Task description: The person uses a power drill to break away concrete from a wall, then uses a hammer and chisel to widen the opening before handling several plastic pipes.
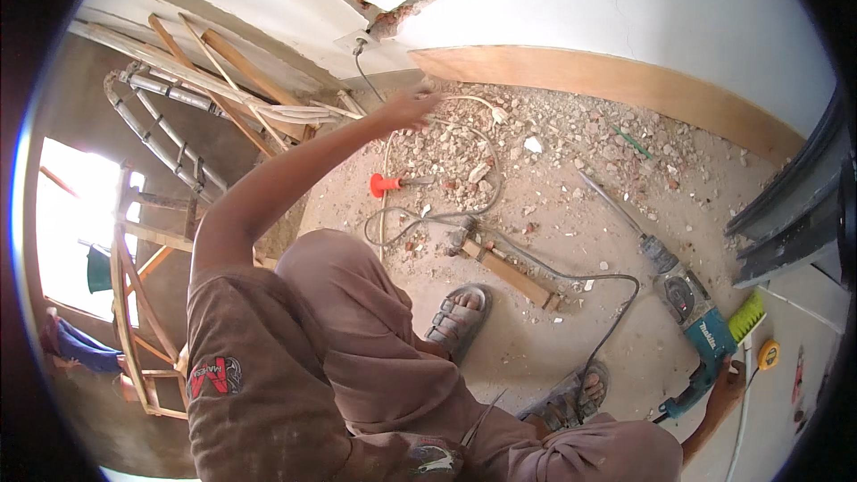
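My left hand [409,111] is stretched out over the rubble by the wall, its fingers extended and a little blurred. A white cord with a plug end [498,114] passes close by its fingertips. At the lower right, my right hand [730,381] is closed at the rear handle of a teal rotary hammer [708,332], which lies on the floor with its long chisel bit [611,203] toward the rubble. Between my arms lie a hand chisel with an orange guard [386,185] and a short hammer with a wooden handle [509,275].
Broken masonry rubble [571,138] covers the floor along the wall. A dark cable [536,259] winds past my sandalled feet. At right are a green brush [748,315], a yellow tape measure [769,354] and dark frames [794,205]. Wooden boards [241,71] lean at left.
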`<state>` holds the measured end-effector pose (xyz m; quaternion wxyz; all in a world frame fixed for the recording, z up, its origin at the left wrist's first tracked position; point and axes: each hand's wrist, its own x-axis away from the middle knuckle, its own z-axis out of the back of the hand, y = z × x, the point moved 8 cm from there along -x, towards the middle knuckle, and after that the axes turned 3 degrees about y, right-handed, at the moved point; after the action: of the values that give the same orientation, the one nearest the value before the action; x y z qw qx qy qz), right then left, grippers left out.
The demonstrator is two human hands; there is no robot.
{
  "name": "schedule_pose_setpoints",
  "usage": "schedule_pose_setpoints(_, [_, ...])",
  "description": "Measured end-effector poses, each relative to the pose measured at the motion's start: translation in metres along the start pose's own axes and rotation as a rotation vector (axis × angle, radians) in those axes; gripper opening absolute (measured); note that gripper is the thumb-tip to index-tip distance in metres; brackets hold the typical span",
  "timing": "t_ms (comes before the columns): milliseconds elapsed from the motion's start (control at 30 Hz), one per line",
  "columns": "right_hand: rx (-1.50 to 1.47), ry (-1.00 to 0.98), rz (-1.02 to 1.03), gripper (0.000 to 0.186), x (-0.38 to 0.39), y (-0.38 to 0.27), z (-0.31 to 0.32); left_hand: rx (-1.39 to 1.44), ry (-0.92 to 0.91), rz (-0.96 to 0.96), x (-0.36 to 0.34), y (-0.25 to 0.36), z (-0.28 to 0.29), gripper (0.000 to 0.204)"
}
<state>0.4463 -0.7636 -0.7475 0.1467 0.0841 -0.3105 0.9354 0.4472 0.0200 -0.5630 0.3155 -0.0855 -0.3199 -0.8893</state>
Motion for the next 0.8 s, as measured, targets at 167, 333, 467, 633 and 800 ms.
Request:
schedule_pose_setpoints(167, [-0.029,0.267,0.418,0.015,0.013,-0.093,0.029,-0.546,0.408,-0.309,0.024,-0.167,0.064,0.043])
schedule_pose_setpoints(333, [-0.087,-0.236,0.623,0.015,0.104,-0.241,-0.101,-0.678,0.095,-0.050,0.015,-0.311,0.010,0.053])
schedule_pose_setpoints(467, [-0.002,-0.493,0.968,0.035,0.196,-0.279,-0.235,-0.687,0.198,-0.175,0.002,-0.332,-0.015,0.055])
schedule_pose_setpoints(633, [0.492,-0.472,1.138,0.052,0.231,-0.305,-0.305,-0.665,0.178,-0.225,0.001,-0.363,-0.028,0.045])
schedule_pose_setpoints(800, [0.502,-0.669,0.786,0.051,0.237,-0.320,-0.317,-0.527,0.277,-0.297,0.008,-0.360,-0.024,0.035])
